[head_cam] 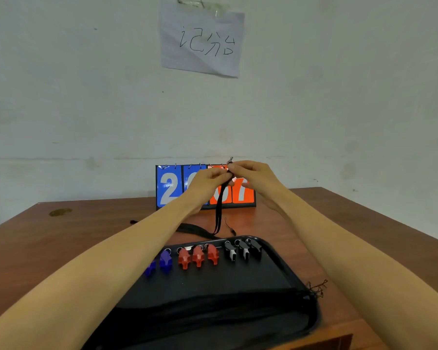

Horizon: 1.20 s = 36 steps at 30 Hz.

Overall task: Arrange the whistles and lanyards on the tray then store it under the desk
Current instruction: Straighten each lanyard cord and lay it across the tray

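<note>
Black tray (pixel 283 251) on brown worktop (pixel 86 231): blue whistles (pixel 166 260), red whistles (pixel 198 256), black whistles (pixel 243 250). Black lanyard (pixel 219 213). Scoreboard (pixel 170 188) blue and orange, white digits.

Sports scoring desk: flip scoreboard (pixel 205 186), handwritten wall sign (pixel 202 39), wooden desk (pixel 86 223)

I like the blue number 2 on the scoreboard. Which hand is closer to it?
The left hand. It is just right of the blue number 2, over the next blue card. The right hand is farther right, over the orange cards, both hands pinching a black lanyard.
</note>
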{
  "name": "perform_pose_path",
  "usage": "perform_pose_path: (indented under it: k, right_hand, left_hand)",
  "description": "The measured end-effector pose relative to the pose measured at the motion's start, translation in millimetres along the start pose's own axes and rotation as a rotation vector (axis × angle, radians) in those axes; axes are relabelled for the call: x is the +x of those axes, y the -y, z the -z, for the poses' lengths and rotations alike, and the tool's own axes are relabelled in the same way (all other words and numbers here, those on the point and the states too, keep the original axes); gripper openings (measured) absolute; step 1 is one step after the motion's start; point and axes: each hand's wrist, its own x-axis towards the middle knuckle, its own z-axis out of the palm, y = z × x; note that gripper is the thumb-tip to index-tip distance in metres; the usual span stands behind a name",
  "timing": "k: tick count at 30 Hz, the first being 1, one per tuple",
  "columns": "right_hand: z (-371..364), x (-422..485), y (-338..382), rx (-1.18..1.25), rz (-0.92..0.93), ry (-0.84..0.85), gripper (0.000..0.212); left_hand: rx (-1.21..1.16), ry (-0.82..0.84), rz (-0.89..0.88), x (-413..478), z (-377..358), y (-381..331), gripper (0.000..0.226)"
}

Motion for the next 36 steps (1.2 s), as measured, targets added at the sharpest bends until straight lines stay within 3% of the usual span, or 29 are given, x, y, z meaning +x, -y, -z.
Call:
perform_pose_path:
  k: [6,11,15,18,21,28,36]
  right_hand:
    - [12,2,5,0.126,-0.012,-0.243,0.015]
    - [37,-1,9,0.167,-0.058,-0.231,0.016]
    - [56,-2,8,0.262,-0.103,-0.353,0.015]
    - [72,-8,4,0.249,-0.145,-0.364,0.011]
    - [86,-13,0,0.253,-0.190,-0.406,0.002]
    - [97,-33,-10,0.131,-0.277,-0.376,0.004]
    - [84,-93,-19,-0.087,-0.384,-0.243,0.010]
  left_hand:
    - [0.048,0.118,0.035,-4,8,-7,0.022]
    - [0.143,0.258,0.056,-5,9,-9,0.015]
    - [0.188,0.007,0.033,3,28,2,0.023]
    - [0.596,-0.124,0.066,10,53,11,0.024]
    - [0.946,-0.131,0.060,11,74,16,0.026]
    - [1.041,-0.161,0.089,-15,111,26,0.027]
    - [0.932,-0.200,0.089,-100,134,17,0.021]
